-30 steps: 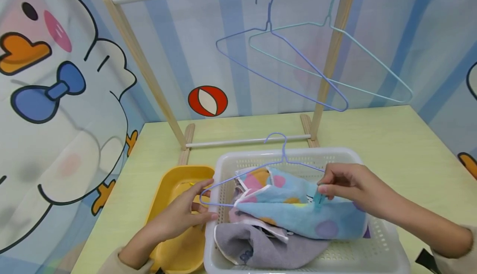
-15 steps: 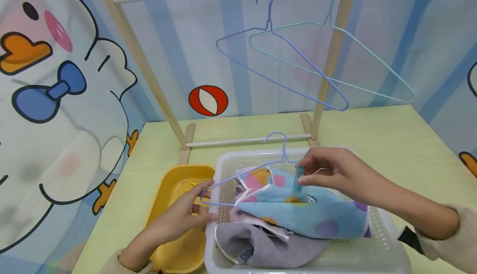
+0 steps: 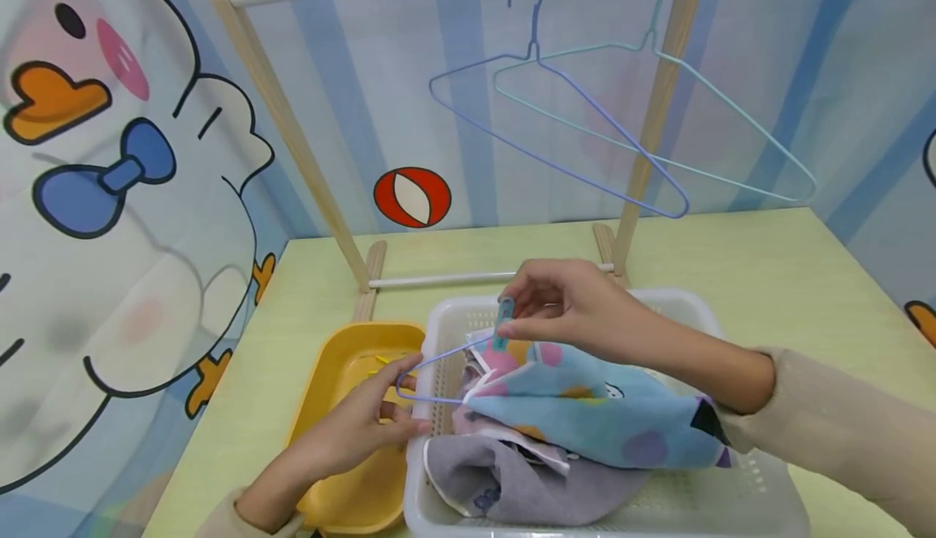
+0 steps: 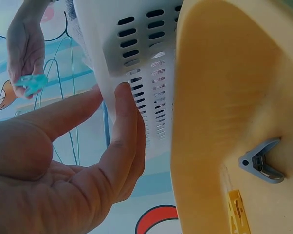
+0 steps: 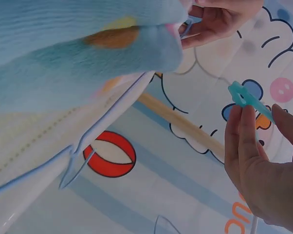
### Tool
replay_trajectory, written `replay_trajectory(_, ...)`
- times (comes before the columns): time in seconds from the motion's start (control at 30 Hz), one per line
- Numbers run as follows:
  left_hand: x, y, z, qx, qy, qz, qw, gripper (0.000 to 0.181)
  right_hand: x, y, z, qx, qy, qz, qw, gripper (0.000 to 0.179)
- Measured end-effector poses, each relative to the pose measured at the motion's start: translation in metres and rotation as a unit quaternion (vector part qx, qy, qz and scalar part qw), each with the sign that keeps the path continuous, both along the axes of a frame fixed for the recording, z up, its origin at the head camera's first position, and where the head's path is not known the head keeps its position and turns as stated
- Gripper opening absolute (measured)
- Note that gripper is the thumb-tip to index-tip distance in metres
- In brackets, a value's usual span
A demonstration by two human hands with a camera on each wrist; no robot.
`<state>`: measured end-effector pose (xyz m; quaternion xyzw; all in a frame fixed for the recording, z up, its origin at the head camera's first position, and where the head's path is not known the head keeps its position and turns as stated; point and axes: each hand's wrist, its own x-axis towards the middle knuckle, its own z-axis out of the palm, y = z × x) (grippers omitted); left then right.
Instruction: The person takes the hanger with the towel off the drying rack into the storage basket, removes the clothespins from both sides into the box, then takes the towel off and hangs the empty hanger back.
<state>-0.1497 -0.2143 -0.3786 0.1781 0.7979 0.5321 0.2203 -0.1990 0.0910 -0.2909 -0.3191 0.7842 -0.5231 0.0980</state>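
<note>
My right hand (image 3: 574, 310) pinches a teal clothespin (image 3: 503, 325) by its handle end, above the left part of a purple-blue clothes hanger (image 3: 431, 399). Over that hanger lies a light-blue patterned towel (image 3: 585, 428) with coloured spots. My left hand (image 3: 358, 412) has its fingers curved round the hanger's left corner, beside the rim of the white basket (image 3: 665, 301). In the right wrist view the clothespin (image 5: 241, 95) hangs apart from the towel (image 5: 88, 58). The right forearm hides the hanger's hook in the head view.
A grey cloth (image 3: 541, 485) lies in the basket's front. Left of it stands a yellow tray (image 3: 358, 481) holding a grey clothespin (image 4: 261, 162) and a yellow clothespin (image 4: 238, 212). Behind rises a wooden rack (image 3: 292, 132) with a purple-blue hanger (image 3: 504, 138) and a mint hanger (image 3: 746, 132).
My right hand has carried the teal clothespin leftward and up, from over the towel's right part to the hanger's left arm. The left hand has stayed at the hanger's corner.
</note>
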Motion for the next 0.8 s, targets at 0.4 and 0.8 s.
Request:
replay_trajectory(0.4,-0.001,0.001,-0.001,-0.012,0.007,0.002,0.9999,0.079,-0.017,-0.058,-0.005,0.001,0.017,0.015,0.9997,0.025)
replay_trajectory(0.8,0.002,0.001,0.002,-0.022,0.008,0.001,0.9997,0.079,-0.03,-0.11,-0.018,0.054,0.071,0.05,0.9947,0.025)
